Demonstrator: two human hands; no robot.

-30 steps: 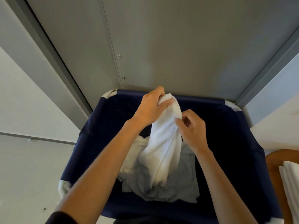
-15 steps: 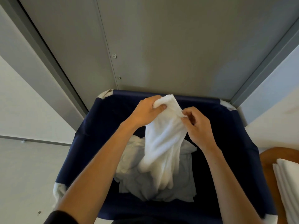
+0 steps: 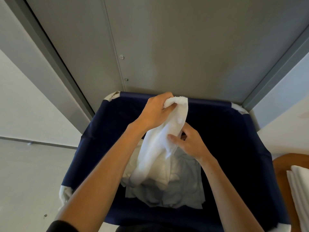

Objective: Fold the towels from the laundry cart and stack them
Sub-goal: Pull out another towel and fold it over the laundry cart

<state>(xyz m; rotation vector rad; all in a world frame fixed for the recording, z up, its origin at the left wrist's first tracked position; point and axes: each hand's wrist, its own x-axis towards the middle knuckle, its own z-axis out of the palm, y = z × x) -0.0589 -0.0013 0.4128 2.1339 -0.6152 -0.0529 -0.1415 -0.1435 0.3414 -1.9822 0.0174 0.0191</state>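
The towel [image 3: 158, 144], white and bunched into a loose rope, hangs above the middle of the cart [image 3: 237, 134]. Its top end is level with the cart's far rim. Its lower end reaches down to the pile [image 3: 182, 188] on the cart's floor; whether it rests on the pile or only hangs in front of it cannot be told.

The left hand [image 3: 154, 113] grips the top end just inside the far rim, fingers curled round the terry cloth. The right hand [image 3: 189, 142] is lower, toward the cart's centre, and pinches a side edge of the towel. Its thumb lies on the front of the cloth and the other fingers curl behind it. Both forearms reach in over the cart's near rim.

The pile is crumpled white and pale grey linen, lying closer to the cart's near wall. The cart has dark blue fabric walls and white corners.

To the right of the cart, a stack [image 3: 301, 195] of folded white towels sits on a wooden surface [image 3: 282, 168]. Beyond the cart's far rim stands a grey panel [image 3: 192, 47] with two screws beside a seam.
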